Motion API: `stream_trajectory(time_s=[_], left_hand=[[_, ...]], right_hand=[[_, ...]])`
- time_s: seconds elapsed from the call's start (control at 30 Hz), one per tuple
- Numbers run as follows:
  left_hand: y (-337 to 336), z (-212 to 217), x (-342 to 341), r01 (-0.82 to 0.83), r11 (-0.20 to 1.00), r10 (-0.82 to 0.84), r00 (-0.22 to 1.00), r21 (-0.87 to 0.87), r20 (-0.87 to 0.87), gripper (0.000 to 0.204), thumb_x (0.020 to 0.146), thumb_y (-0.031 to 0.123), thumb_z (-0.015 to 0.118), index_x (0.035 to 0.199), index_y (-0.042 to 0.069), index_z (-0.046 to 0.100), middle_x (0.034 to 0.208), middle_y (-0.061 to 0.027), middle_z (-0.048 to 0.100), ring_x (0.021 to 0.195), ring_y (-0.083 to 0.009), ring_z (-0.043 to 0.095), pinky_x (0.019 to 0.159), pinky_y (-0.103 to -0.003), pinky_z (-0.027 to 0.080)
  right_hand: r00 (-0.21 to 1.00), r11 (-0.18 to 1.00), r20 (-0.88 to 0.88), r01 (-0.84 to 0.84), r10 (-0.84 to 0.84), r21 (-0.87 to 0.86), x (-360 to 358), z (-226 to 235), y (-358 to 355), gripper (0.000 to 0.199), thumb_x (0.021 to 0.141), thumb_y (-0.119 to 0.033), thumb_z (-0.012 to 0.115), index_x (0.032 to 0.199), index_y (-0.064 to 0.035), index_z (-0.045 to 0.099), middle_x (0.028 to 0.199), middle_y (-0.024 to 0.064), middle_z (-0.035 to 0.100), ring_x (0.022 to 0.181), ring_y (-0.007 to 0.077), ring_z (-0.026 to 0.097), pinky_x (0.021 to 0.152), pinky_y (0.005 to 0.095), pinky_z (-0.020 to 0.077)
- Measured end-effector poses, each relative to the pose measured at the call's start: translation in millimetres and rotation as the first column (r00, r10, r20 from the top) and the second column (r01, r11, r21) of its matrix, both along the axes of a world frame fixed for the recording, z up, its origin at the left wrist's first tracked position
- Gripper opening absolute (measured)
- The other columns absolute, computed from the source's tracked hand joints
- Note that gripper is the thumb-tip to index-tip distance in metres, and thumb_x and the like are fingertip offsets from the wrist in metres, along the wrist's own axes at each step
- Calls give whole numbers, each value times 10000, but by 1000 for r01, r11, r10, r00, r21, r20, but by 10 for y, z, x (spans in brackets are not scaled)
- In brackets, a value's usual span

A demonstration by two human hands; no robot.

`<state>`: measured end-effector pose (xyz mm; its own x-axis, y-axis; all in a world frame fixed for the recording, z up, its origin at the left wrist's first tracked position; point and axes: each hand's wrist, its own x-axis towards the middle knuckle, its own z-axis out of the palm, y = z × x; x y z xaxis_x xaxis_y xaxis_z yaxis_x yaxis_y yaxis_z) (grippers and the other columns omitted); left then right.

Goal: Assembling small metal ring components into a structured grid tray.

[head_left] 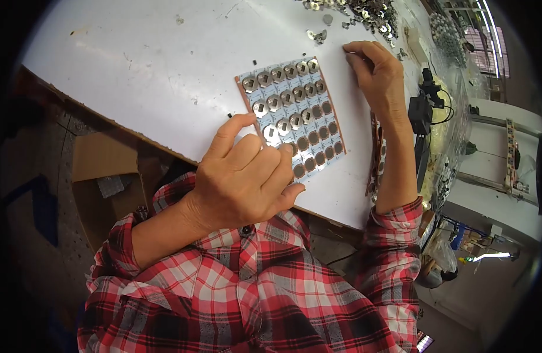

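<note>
A panel of small circuit boards (334, 112) lies tilted on the white table in front of me. Shiny metal battery clips sit in its far rows and at the left of the third row. Bare dark round pads show in the nearer rows and at the right. My left hand (238, 176) is over the panel's near left corner, hiding part of it. Its index fingertip meets the left edge, and the thumb stands apart; I see nothing held. To the right of the panel, my right hand (380, 76) is closed in a pinch above the table. What its fingertips hold, if anything, is too small to name.
A heap of loose metal clips (374, 15) lies at the far right, with a few strays (318, 36) nearer. Stacked panels (375, 159) lie beside my right forearm, by a black device with cables (421, 115). A cardboard box (103, 156) stands below the table's left edge.
</note>
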<state>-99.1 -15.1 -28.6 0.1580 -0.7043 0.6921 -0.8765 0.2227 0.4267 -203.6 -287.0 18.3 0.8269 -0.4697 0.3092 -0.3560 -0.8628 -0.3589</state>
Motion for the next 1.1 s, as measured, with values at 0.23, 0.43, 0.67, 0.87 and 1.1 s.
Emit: stream_trajectory(time_s=[0.23, 0.43, 0.67, 0.87, 1.1], left_hand=[[-25, -36, 32, -2, 1000, 3, 1000, -28, 11, 437, 726, 348, 791, 925, -36, 725, 714, -50, 496, 628, -222, 453, 889, -509, 549], [-25, -41, 13, -15, 999, 15, 1000, -37, 17, 436, 747, 362, 784, 929, -31, 726, 716, -45, 498, 625, -218, 456, 909, -520, 546], [-6, 36, 14, -15, 1000, 15, 1000, 16, 24, 368, 687, 299, 762, 865, -17, 697, 736, -54, 540, 660, -214, 525, 908, -485, 544], [2, 100, 38, 28, 998, -27, 999, 55, -18, 369, 703, 311, 765, 859, -16, 694, 702, -46, 514, 618, -209, 496, 918, -479, 523], [-134, 145, 73, 7, 1000, -8, 996, 21, 89, 405, 776, 345, 803, 968, -3, 728, 691, -33, 486, 637, -218, 492, 916, -512, 519]], right_hand=[[987, 759, -22, 136, -158, 637, -229, 352, 558, 158, 950, -39, 643, 1062, 35, 728, 897, 40, 680, 754, 93, 632, 595, 236, 486], [924, 800, 183, 177, -335, 573, -406, 153, 878, 148, 875, 93, 665, 1001, 17, 686, 985, 85, 705, 782, 122, 672, 616, 246, 517], [995, 987, 79, 74, -63, -142, -697, -4, 878, 287, 850, 154, 601, 1077, 4, 692, 1023, 101, 717, 860, 167, 710, 739, 273, 560], [903, 872, 167, 312, -395, 377, -629, 102, 942, 173, 969, -14, 642, 1125, 8, 715, 963, 78, 710, 775, 113, 689, 645, 230, 539], [950, 938, -23, 310, -310, 158, -529, 87, 805, 132, 924, -67, 708, 1038, -4, 727, 812, 13, 668, 625, 50, 537, 561, 192, 419]])
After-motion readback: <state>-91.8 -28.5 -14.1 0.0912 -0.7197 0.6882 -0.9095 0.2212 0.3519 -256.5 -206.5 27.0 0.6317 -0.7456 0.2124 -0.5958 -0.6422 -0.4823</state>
